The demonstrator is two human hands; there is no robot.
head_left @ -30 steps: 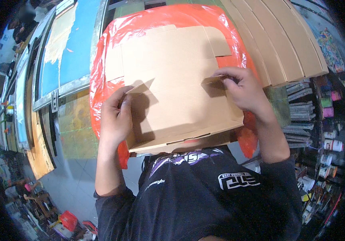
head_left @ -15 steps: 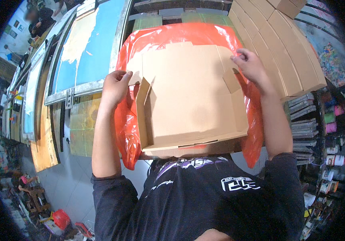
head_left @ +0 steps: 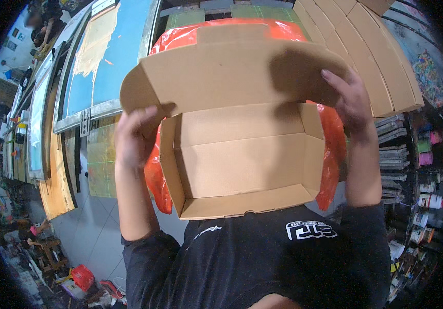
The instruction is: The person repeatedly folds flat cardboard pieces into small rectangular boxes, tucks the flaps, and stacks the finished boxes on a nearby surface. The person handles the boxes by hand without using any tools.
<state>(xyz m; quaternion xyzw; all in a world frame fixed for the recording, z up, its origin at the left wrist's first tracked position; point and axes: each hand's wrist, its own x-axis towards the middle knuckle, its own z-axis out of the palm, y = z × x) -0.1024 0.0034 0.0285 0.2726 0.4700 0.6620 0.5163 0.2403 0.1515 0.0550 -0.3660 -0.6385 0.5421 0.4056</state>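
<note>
In front of my chest sits a brown cardboard box (head_left: pixel 237 170), its inside bare and its low walls standing up. The box's wide lid (head_left: pixel 216 74) rises from the far side, with rounded flaps at both ends and a tab on its far edge. At the lid's left end my left hand (head_left: pixel 136 134) is closed on the flap, slightly blurred. My right hand (head_left: pixel 353 100) grips the right end, fingers bent over the cardboard, casting a dark shadow on it. Red plastic sheeting (head_left: pixel 329 177) lies under the box and shows around it.
Several flat brown boxes (head_left: pixel 371 56) are stacked at the far right. A framed blue screen (head_left: pixel 126 56) leans across the left side. Grey slats (head_left: pixel 392 149) and small containers (head_left: pixel 427 201) line the right. Another person (head_left: pixel 51 26) is at the far left.
The front wall now stands up, and the lid has been folded up at the far side. Both hands have moved slightly toward me and outward, onto the lid's ends.
</note>
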